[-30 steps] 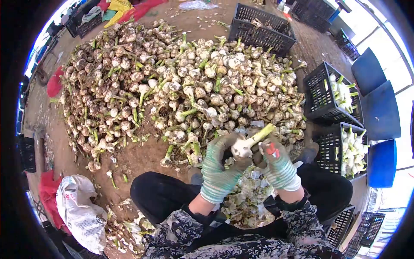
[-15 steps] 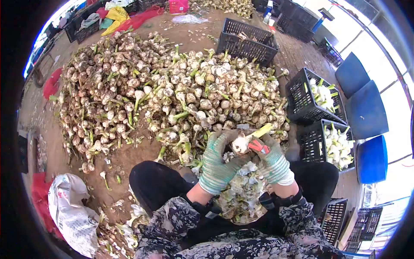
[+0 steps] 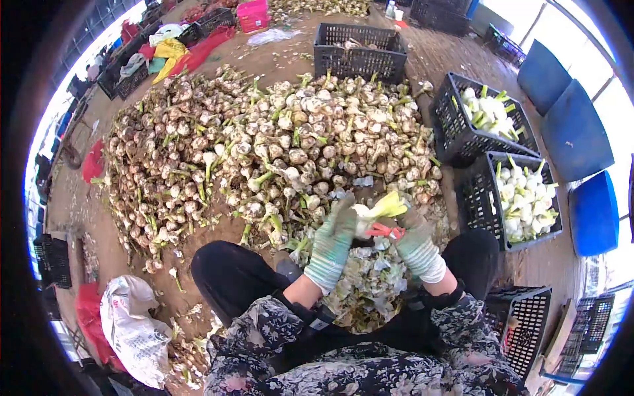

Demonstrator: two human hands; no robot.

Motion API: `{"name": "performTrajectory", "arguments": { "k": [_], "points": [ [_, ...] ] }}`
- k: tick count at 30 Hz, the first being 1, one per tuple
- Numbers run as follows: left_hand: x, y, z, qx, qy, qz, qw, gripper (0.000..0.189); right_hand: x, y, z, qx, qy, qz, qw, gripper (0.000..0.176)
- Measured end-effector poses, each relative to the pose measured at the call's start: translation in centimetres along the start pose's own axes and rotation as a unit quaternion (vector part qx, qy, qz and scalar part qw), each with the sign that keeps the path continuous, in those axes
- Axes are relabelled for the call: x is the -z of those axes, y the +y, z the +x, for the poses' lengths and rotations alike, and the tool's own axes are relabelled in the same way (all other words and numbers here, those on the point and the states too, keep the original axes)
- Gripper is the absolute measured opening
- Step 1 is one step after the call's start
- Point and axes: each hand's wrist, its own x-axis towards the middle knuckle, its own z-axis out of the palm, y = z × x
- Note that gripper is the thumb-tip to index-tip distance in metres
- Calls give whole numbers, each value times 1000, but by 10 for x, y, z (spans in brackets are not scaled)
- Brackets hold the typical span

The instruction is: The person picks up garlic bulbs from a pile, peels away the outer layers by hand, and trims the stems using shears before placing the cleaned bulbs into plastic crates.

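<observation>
A garlic bulb (image 3: pixel 363 223) with a pale yellow-green stem (image 3: pixel 391 205) lies between my hands, its outside white and a little blurred. Its root side rests in my gloved left hand (image 3: pixel 332 245), whose fingers close around it. My gloved right hand (image 3: pixel 417 245) grips a small red-handled tool (image 3: pixel 385 231) close beside the stem; the tool's working end cannot be made out. Both gloves are green and white, with soiled fingers. Beneath my hands, between my knees, is a heap of peeled garlic skins (image 3: pixel 366 290).
A wide pile of untrimmed garlic (image 3: pixel 297 138) spreads ahead. Two black crates (image 3: pixel 472 198) of cleaned white garlic stand at the right, by blue panels (image 3: pixel 578 132). Another black crate (image 3: pixel 360 56) stands behind the pile. A white sack (image 3: pixel 132 330) lies at the lower left.
The bulb's dirty outside now looks whiter, and its stem end sits more upright and fanned. My hands have drawn slightly apart. The camera view has turned a little.
</observation>
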Motion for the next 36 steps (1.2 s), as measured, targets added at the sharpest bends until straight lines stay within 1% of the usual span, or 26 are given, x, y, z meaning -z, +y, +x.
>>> {"name": "performTrajectory", "arguments": {
  "k": [1, 2, 4, 5, 6, 8, 9, 11, 12, 14, 15, 16, 18, 20, 22, 23, 24, 25, 26, 28, 29, 30, 32, 34, 35, 36],
  "points": [
    [-15, 13, -8, -62, 13, 33, 997, 45, 3, -3, -4, -2, 20, -111, 994, 28],
    [-13, 1, -8, -108, 8, 123, 987, 46, 8, -1, -7, -6, 20, -101, 995, 28],
    [-15, 21, -18, 30, -31, 51, 998, 49, 21, 2, -11, 62, -32, -219, 973, 29],
    [-17, 50, -22, 119, -80, -44, 989, 49, 30, 3, -15, -80, -43, 104, 990, 31],
    [-4, 46, -21, 171, -157, -162, 959, 51, 60, 52, -12, -122, -140, 246, 951, 29],
    [-14, 48, -31, 245, -185, -282, 909, 58, 48, 36, -25, -179, -18, 415, 892, 33],
    [-23, 50, -32, 206, -144, -199, 947, 64, 45, 27, -26, -178, -17, 422, 889, 33],
    [-29, 37, -29, 74, -85, -20, 993, 70, 40, 15, -26, -71, -31, 182, 980, 36],
    [-30, 26, -36, 18, -41, 128, 991, 65, 41, 25, -26, -121, -41, 95, 987, 35],
    [-35, 31, -43, 55, -58, 103, 991, 57, 41, 7, -30, -110, -34, 159, 980, 28],
    [-34, 36, -46, 158, -59, 16, 985, 59, 58, 34, -21, -92, 57, 76, 991, 26],
    [-36, 40, -49, 163, -57, 19, 985, 59, 67, 19, -10, -94, 124, 170, 973, 29],
    [-38, 46, -51, 198, -71, -46, 977, 66, 102, 61, 4, -80, 83, -117, 986, 36],
    [-24, 32, -47, 169, -82, -8, 982, 73, 90, 66, -14, -27, -124, -400, 908, 49],
    [-20, 34, -45, 182, -70, -17, 981, 77, 89, 79, -26, -97, -252, -415, 869, 46],
    [-21, 32, -46, 86, -87, 121, 985, 78, 86, 59, -22, -153, -232, -408, 870, 43],
    [-20, 31, -48, 90, -88, 124, 984, 78, 84, 39, -18, -209, -209, -398, 868, 41],
    [-20, 30, -49, 90, -85, 121, 985, 77, 86, 42, -20, -95, -142, -277, 945, 36],
    [-20, 29, -48, 89, -84, 117, 986, 76, 84, 43, -19, -97, -139, -276, 946, 36],
    [-25, 28, -47, 95, -107, 138, 980, 79, 74, 43, -13, -92, -223, -181, 953, 25],
    [-24, 24, -46, 125, -127, 112, 978, 78, 67, 40, -16, 20, -193, -269, 943, 46],
    [-24, 21, -47, 155, -144, 87, 973, 78, 62, 33, -17, 45, -241, -331, 911, 47],
    [-27, 28, -49, 169, -129, 120, 970, 76, 68, 46, -19, -59, -238, -86, 966, 45],
    [-29, 31, -49, 196, -116, 59, 972, 73, 78, 39, -23, -118, -212, -21, 970, 44],
    [-24, 25, -47, 171, -123, 88, 974, 74, 81, 34, -22, -174, -187, 41, 966, 42],
    [-24, 24, -47, 170, -124, 88, 974, 74, 79, 36, -23, -173, -187, 40, 966, 42]
  ]
}}
